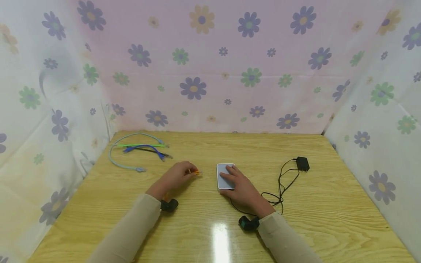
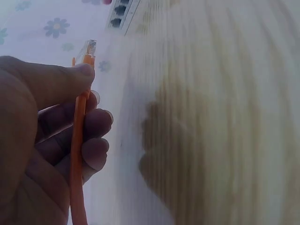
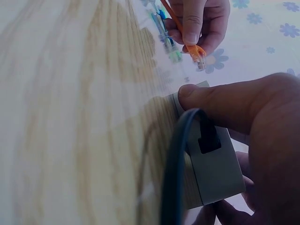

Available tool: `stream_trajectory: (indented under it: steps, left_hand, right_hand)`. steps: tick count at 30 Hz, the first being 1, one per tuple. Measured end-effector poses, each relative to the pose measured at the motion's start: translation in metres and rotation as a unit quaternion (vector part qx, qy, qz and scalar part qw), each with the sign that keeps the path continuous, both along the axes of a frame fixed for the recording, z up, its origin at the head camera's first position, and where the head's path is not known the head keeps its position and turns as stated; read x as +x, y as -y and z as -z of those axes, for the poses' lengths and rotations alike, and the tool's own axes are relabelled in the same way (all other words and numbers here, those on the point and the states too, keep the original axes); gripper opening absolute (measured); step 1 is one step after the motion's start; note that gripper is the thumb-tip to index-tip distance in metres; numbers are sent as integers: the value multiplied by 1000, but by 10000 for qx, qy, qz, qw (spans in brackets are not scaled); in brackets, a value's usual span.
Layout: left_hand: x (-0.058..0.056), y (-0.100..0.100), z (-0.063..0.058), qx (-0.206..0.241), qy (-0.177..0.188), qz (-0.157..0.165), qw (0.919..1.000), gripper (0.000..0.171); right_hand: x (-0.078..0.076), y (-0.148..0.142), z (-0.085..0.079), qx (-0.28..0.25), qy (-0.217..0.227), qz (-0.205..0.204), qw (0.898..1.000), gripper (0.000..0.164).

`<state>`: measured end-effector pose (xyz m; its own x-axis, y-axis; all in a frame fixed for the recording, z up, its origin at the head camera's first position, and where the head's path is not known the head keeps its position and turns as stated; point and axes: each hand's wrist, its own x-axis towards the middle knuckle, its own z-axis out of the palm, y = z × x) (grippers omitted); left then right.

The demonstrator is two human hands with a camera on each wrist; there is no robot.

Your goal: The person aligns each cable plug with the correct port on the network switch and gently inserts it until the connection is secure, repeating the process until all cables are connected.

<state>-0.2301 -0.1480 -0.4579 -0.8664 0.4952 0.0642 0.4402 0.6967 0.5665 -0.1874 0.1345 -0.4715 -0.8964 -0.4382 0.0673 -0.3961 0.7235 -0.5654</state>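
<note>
My left hand (image 1: 177, 176) pinches an orange network cable (image 2: 77, 154) just behind its clear plug (image 2: 91, 48), between thumb and fingers. The plug points toward a small white-and-grey network switch (image 1: 223, 168) on the table and is apart from it. My right hand (image 1: 241, 188) holds the switch, thumb along the near side and fingers spread over the top and far side. A row of dark ports (image 2: 119, 16) lines the switch's side facing the left hand. In the right wrist view a black power lead (image 3: 176, 159) is plugged into the switch's near side.
At the table's back left lie several loose network cables: a light blue one (image 1: 140, 169), a green one (image 1: 154, 145), a blue one (image 1: 161, 156) and a black one (image 1: 168, 156). A black power adapter (image 1: 302, 164) lies at the right, its thin cord looped beside the right forearm.
</note>
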Motion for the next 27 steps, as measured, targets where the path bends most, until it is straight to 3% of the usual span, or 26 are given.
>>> stream_trajectory:
  steps: [16,27]
  left_hand:
    - [14,-19,4,111,212,-285,9993,16]
    - [23,-33,7,241,93,-164,9995,15]
  right_hand:
    - [1,-1,-4,142,56,-86,9998,61]
    - [2,-2,-3,128,73,-112,9998,61]
